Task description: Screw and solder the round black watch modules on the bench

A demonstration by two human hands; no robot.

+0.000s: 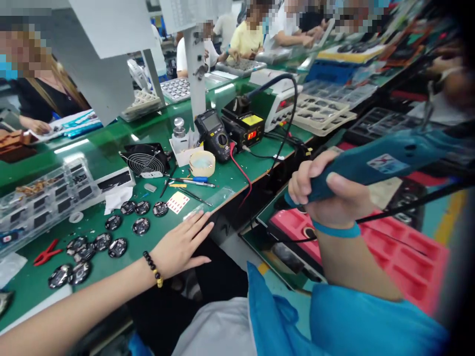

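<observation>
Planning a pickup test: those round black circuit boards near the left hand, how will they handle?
The round black circuit boards look flat, so probably slide on the glossy green mat rather than roll. Their small surface parts are likely fragile.

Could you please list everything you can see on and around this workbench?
circuit boards: about eleven, black, left on the green bench
multimeter: one, black and yellow, back of the bench
soldering station: one, black with red display, beside the multimeter
tape roll: one, pale, before the multimeter
fan: one, black, left of the tape roll
spring clamp: one, red, lower left
tray: one, red, lower right
corded tool: one, blue, right side
right hand: one, gripping the corded tool
left hand: one, flat on the bench edge, bead bracelet on wrist
</observation>
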